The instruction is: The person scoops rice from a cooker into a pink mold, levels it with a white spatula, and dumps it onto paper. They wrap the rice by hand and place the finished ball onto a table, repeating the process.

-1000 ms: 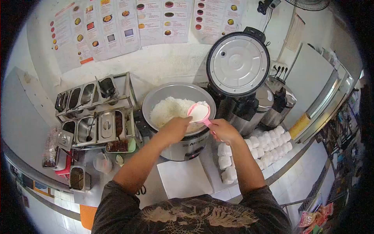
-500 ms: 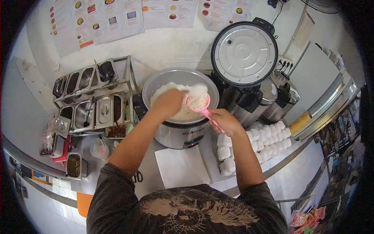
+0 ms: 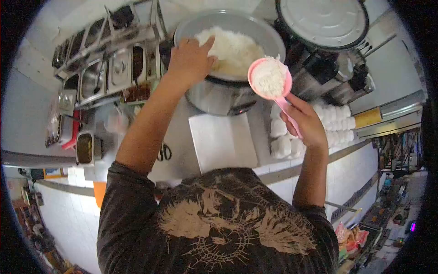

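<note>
My right hand (image 3: 306, 121) grips the handle of a pink scoop (image 3: 284, 104). White rice (image 3: 270, 78) fills the scoop's bowl and rises above its rim. The scoop is held in front of the right edge of a large rice cooker (image 3: 219, 98). At the cooker's left side is my left hand (image 3: 190, 61), open, with the index finger and thumb apart and nothing visible in it. More rice (image 3: 232, 48) lies inside the cooker pot. On the counter below the cooker rests white paper (image 3: 223, 144).
Rows of white wrapped bundles (image 3: 337, 123) stand at the right. The cooker's round lid (image 3: 321, 20) is raised behind them. Metal food pans (image 3: 93, 77) fill a rack at the left. Black scissor handles (image 3: 164, 152) show beside my left forearm.
The scoop of rice has moved from over the pot to the right and toward me. My left hand has drawn back from the scoop to the pot's left side. The view has tilted down.
</note>
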A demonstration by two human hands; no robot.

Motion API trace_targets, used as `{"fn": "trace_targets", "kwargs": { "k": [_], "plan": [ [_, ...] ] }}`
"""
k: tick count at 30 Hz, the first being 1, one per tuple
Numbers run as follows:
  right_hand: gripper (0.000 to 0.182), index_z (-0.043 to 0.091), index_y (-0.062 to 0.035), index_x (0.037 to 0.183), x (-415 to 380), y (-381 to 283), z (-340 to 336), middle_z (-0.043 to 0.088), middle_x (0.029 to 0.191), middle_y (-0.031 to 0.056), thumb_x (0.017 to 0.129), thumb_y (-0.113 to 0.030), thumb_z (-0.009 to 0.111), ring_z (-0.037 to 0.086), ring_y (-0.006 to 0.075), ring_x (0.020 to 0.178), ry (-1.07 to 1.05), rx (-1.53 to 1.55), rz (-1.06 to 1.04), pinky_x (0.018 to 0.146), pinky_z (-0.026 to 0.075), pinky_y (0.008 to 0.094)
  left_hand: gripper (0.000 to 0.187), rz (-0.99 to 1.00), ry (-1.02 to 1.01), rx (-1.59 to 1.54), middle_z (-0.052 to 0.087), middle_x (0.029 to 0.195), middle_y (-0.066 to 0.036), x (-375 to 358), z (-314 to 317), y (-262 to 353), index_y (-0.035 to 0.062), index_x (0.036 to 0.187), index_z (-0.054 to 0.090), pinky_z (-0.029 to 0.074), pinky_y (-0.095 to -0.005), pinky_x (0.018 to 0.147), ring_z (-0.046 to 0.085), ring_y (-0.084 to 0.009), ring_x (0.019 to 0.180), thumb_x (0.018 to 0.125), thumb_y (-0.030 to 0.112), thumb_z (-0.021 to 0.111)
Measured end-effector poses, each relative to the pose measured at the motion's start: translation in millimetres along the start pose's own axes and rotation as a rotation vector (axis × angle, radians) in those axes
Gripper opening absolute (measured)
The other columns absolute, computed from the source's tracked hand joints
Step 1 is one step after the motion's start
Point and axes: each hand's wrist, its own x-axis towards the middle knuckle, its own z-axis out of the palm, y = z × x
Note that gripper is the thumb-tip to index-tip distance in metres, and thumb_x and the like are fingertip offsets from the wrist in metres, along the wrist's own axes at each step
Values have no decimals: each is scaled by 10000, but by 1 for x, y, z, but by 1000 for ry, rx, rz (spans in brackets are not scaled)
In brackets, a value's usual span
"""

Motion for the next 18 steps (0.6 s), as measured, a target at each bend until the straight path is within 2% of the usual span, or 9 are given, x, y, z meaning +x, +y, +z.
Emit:
{"fn": "trace_targets", "kwargs": {
  "k": [2, 5, 7, 9, 10, 11, 13, 17, 18],
  "plan": [
    [439, 522, -48, 1420, -18, 36, 5, 558, 759, -23, 1004, -182, 567, 430, 28, 525, 16, -7, 60, 445, 340, 201, 344, 85, 262, -125, 690, 1035, -186, -8, -4, 6, 73, 1270, 636, 518, -492, 871, 657, -355, 947, 955, 200, 579],
    [445, 509, -43, 1444, -36, 102, 22, 566, 802, -32, 1020, -171, 561, 474, 36, 610, 84, -225, -28, 543, 433, 217, 250, 105, 116, -550, 663, 1048, -178, -70, 10, 18, 54, 1136, 657, 506, -483, 848, 629, -355, 993, 935, 194, 607],
    [472, 513, -50, 1440, -35, 158, 46, 589, 833, 13, 979, -112, 596, 536, 102, 632, 221, -292, -179, 550, 447, 264, 181, -125, -170, -703, 653, 1028, -188, -132, 38, 35, 28, 1039, 660, 493, -472, 872, 616, -361, 1019, 916, 156, 626],
    [502, 526, -95, 1439, -23, 203, 65, 600, 886, 78, 947, -89, 622, 583, 185, 720, 242, -657, -343, 610, 491, 329, 215, -188, -456, -606, 651, 1068, -176, -204, 89, 35, 35, 1070, 659, 484, -465, 930, 609, -365, 1056, 902, 169, 650],
    [520, 532, -118, 1438, -19, 221, 72, 606, 912, 111, 930, -78, 636, 607, 227, 764, 249, -840, -431, 640, 513, 361, 271, -181, -542, -609, 605, 1199, -177, -237, 101, 38, 50, 1132, 656, 449, -481, 995, 560, -366, 1161, 908, 204, 650],
    [577, 524, -183, 1446, -16, 236, 79, 595, 989, 181, 895, -37, 616, 619, 315, 879, 142, -877, -342, 734, 539, 431, 328, -175, -624, -611, 560, 1330, -178, -265, 109, 43, 66, 1194, 653, 413, -497, 1060, 510, -366, 1266, 915, 239, 650],
    [619, 526, -215, 1451, -8, 284, 85, 589, 1005, 111, 868, -17, 591, 631, 280, 831, 9, -1157, -452, 712, 557, 394, 412, -112, -627, -546, 442, 1469, -167, -307, 112, 58, 119, 1264, 647, 339, -518, 1115, 404, -367, 1371, 894, 299, 679],
    [643, 502, -211, 1467, -5, 298, 78, 592, 1021, 103, 856, -26, 569, 625, 266, 846, -14, -1188, -551, 740, 554, 394, 544, -93, -674, -465, 239, 1629, -130, -340, 117, 71, 232, 1381, 603, 192, -571, 1186, 200, -348, 1513, 867, 379, 704],
    [647, 493, -206, 1473, -3, 295, 73, 594, 1027, 105, 856, -26, 568, 623, 264, 851, -50, -1202, -565, 750, 551, 395, 525, -96, -671, -456, 250, 1626, -128, -342, 117, 73, 243, 1373, 610, 186, -567, 1191, 196, -345, 1516, 875, 385, 695]
  ]
}}
